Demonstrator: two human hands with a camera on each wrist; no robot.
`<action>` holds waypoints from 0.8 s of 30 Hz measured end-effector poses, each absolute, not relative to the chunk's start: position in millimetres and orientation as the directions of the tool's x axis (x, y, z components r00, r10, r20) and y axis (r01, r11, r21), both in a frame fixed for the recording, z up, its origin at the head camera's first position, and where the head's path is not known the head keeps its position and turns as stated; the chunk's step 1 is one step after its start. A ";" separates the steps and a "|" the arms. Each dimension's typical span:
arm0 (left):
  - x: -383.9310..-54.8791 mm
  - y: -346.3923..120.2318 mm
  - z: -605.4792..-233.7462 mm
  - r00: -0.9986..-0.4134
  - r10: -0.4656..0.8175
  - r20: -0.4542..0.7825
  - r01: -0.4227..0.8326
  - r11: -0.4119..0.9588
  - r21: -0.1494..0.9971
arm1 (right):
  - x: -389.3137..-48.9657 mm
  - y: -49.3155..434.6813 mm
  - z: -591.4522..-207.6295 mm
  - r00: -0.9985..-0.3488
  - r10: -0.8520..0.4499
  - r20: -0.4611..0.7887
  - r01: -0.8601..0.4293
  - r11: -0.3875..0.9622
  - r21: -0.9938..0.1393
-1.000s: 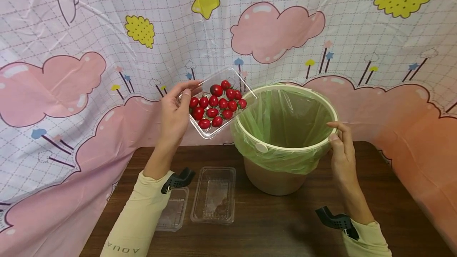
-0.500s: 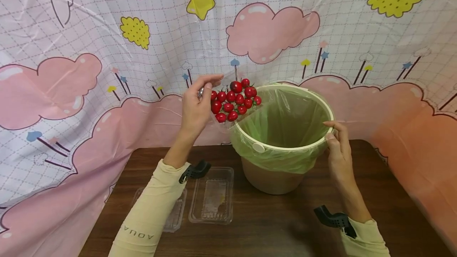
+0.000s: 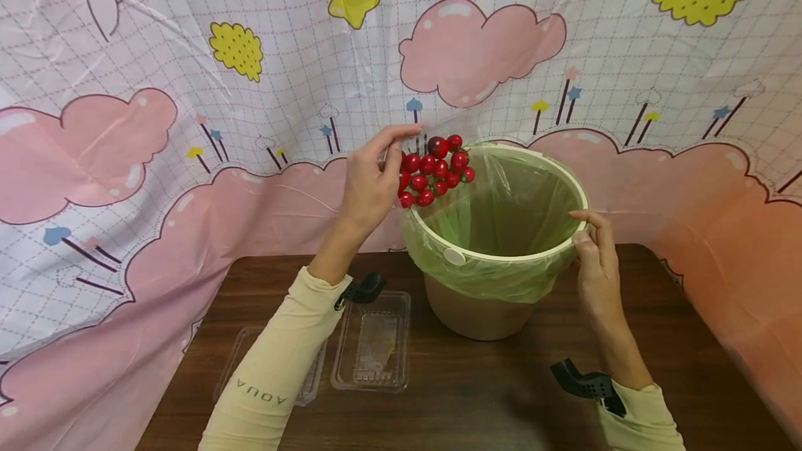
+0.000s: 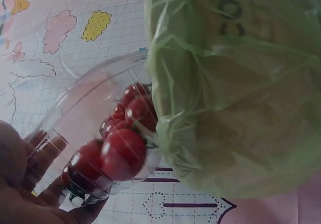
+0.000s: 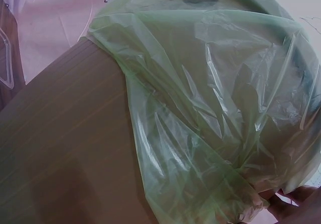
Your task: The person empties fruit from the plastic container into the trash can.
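My left hand [image 3: 372,176] grips one end of a clear plastic container [image 4: 75,96] that holds several cherry tomatoes [image 3: 438,165]. In the head view the container hangs over the left rim of a bin [image 3: 482,319]. The left wrist view has the tomatoes [image 4: 123,153] seen through the container's clear wall, close beside the bin's liner. A green plastic bag [image 3: 501,280] lines the bin and folds down over its outside. On the right side, my right hand [image 3: 598,263] pinches the bin's rim through or beside the bag. The right wrist view is mostly filled by the bag [image 5: 215,93].
A clear plastic tray [image 3: 376,343] lies on the dark wooden table [image 3: 464,395] left of the bin. Another clear tray [image 3: 310,378] is partly covered by the left sleeve. A patterned cloth [image 3: 301,89] hangs behind the table.
My left hand has moved right with the tomato container, from left of the bin to over its left rim. The right hand stays at the rim.
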State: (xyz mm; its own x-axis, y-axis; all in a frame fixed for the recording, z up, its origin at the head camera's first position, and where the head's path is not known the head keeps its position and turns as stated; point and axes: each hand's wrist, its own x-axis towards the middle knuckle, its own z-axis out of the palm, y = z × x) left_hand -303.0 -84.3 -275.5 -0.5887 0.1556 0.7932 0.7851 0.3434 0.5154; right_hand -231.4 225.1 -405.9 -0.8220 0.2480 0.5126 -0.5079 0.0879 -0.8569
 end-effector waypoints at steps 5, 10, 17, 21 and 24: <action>-302.6 -80.4 -273.8 -0.566 0.188 0.803 0.799 0.366 0.478 | -231.8 224.2 -404.8 -0.817 0.245 0.521 -0.518 0.084 -0.851; -302.5 -77.3 -272.9 -0.529 0.216 0.821 0.819 0.383 0.428 | -230.7 223.7 -404.9 -0.824 0.237 0.516 -0.513 0.077 -0.855; -302.6 -74.4 -272.4 -0.507 0.244 0.827 0.829 0.402 0.389 | -230.3 224.1 -405.1 -0.825 0.241 0.512 -0.506 0.089 -0.858; -302.5 -72.7 -272.4 -0.486 0.259 0.835 0.838 0.410 0.360 | -229.7 224.2 -404.9 -0.835 0.238 0.496 -0.500 0.047 -0.865; -302.6 -71.0 -271.7 -0.458 0.270 0.847 0.848 0.419 0.325 | -229.2 224.0 -404.2 -0.845 0.237 0.480 -0.490 0.018 -0.872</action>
